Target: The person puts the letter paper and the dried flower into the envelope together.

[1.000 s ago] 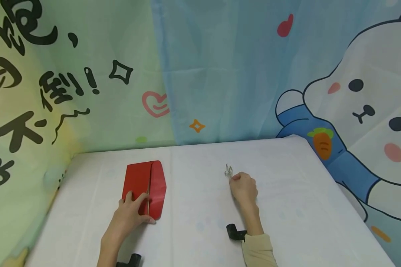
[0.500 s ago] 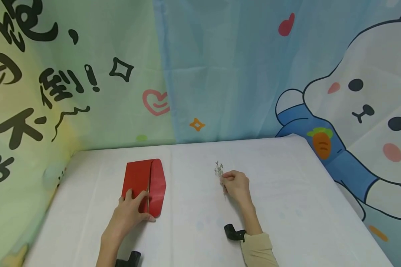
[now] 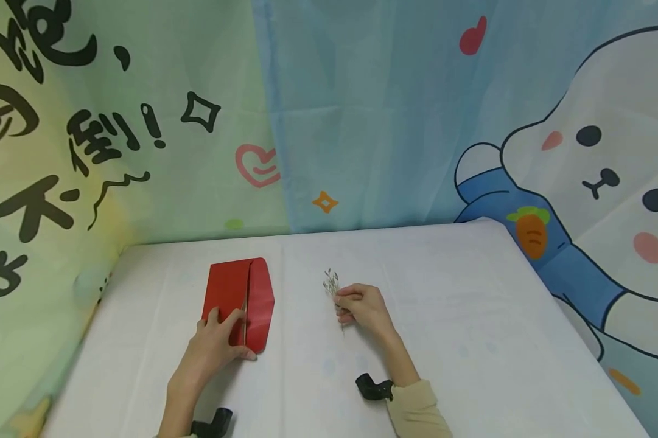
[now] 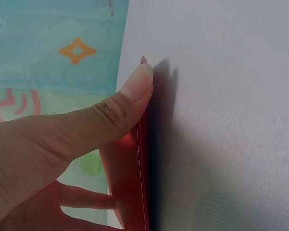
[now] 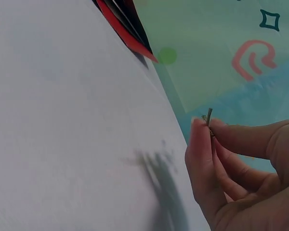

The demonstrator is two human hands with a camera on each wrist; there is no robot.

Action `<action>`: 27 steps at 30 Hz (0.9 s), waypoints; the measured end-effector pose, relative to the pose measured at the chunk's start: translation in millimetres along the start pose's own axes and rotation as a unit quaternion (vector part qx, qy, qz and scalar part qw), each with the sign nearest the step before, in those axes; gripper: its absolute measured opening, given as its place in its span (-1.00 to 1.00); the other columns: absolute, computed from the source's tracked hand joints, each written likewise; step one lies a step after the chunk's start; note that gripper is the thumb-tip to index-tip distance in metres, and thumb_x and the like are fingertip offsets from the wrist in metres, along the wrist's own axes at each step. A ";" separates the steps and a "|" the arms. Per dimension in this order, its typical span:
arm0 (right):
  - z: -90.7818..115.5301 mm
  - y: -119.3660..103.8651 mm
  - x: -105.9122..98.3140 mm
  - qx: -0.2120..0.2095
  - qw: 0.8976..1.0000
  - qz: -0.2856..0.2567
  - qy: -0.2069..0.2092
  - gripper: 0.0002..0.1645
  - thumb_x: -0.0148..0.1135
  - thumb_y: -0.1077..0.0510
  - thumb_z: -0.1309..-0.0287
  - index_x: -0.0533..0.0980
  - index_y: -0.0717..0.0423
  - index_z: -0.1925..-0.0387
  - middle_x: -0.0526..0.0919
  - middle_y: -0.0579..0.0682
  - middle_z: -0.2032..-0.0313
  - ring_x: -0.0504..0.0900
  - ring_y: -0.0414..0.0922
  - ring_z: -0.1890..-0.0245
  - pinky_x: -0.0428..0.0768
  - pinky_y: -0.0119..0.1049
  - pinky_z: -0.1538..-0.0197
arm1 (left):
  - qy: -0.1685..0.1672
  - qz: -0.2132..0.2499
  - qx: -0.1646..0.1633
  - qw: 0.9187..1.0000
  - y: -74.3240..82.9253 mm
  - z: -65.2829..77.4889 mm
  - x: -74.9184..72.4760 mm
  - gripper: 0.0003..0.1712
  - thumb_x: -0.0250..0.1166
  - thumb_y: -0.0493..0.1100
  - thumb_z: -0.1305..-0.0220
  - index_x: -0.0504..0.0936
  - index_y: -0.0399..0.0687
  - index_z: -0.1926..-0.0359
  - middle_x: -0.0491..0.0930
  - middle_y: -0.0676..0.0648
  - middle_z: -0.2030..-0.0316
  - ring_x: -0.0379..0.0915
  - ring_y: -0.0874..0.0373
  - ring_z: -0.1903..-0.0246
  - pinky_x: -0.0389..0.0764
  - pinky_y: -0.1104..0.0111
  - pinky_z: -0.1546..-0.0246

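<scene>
A red envelope (image 3: 227,286) lies on the white table with its flap unfolded to the right, and a narrow slit shows at its mouth. My left hand (image 3: 210,347) holds it at the near end, index finger at the mouth and thumb (image 4: 130,91) along the near edge. To the right, my right hand (image 3: 364,308) pinches a small sprig of dried flowers (image 3: 331,283) between thumb and fingertips. The flower heads point away from me. In the right wrist view the cut stem end (image 5: 210,115) pokes out between the fingertips, and the envelope's dark opening (image 5: 127,21) gapes.
A white cloth covers the table (image 3: 460,292). Behind it hangs a printed curtain (image 3: 361,121) with a cartoon bear and lettering. Black wrist camera mounts (image 3: 374,387) sit at both wrists.
My right hand has carried the sprig leftward, closer to the envelope, turning it so more of the stem shows. The left hand and the envelope have stayed in place.
</scene>
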State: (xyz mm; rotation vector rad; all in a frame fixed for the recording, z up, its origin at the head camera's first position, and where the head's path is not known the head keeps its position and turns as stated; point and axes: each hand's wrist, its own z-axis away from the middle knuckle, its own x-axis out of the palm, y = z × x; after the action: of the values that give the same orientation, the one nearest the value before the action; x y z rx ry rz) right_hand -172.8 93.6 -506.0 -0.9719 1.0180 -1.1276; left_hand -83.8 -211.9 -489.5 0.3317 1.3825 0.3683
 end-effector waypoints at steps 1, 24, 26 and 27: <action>0.3 -0.6 2.3 0.001 1.000 -0.008 -0.007 -0.80 0.37 0.37 -0.23 0.63 0.42 0.13 0.76 0.28 0.34 0.72 -0.15 0.56 0.77 -0.19 0.36 | 0.000 -0.001 0.000 1.000 0.2 -0.5 0.1 -0.17 0.68 0.15 0.14 0.54 0.11 -0.18 0.32 -0.47 -0.24 0.36 -0.48 -0.08 0.65 -0.10 0.28; -2.5 -1.1 51.5 -0.010 0.990 -0.049 -0.133 -0.75 0.36 0.31 -0.24 0.64 0.42 0.10 0.77 0.16 0.36 0.68 -0.17 0.52 0.76 -0.23 0.38 | 0.009 -0.002 -0.010 1.000 0.8 -0.2 0.6 -0.22 0.69 0.09 0.11 0.53 0.12 -0.14 0.33 -0.49 -0.27 0.36 -0.52 -0.12 0.68 -0.18 0.18; -2.4 -1.5 56.5 -0.011 0.989 -0.049 -0.142 -0.76 0.35 0.31 -0.25 0.64 0.42 0.10 0.77 0.15 0.36 0.68 -0.18 0.52 0.75 -0.24 0.39 | 0.008 -0.004 -0.011 1.000 0.5 -0.6 0.8 -0.22 0.69 0.10 0.12 0.53 0.12 -0.13 0.33 -0.49 -0.27 0.36 -0.52 -0.12 0.67 -0.21 0.16; -2.3 -1.8 58.9 -0.012 0.988 -0.048 -0.145 -0.76 0.35 0.32 -0.25 0.64 0.42 0.10 0.77 0.14 0.36 0.68 -0.18 0.52 0.75 -0.25 0.39 | 0.008 -0.005 -0.012 1.000 0.3 -0.6 0.9 -0.23 0.69 0.10 0.11 0.53 0.13 -0.12 0.33 -0.49 -0.28 0.36 -0.52 -0.13 0.66 -0.23 0.15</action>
State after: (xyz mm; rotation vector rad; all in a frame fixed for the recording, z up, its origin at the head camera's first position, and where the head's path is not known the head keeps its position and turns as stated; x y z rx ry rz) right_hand -168.0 35.2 -512.7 -1.1764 0.7569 -1.0180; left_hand -84.4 -211.2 -490.3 0.3037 1.3930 0.3798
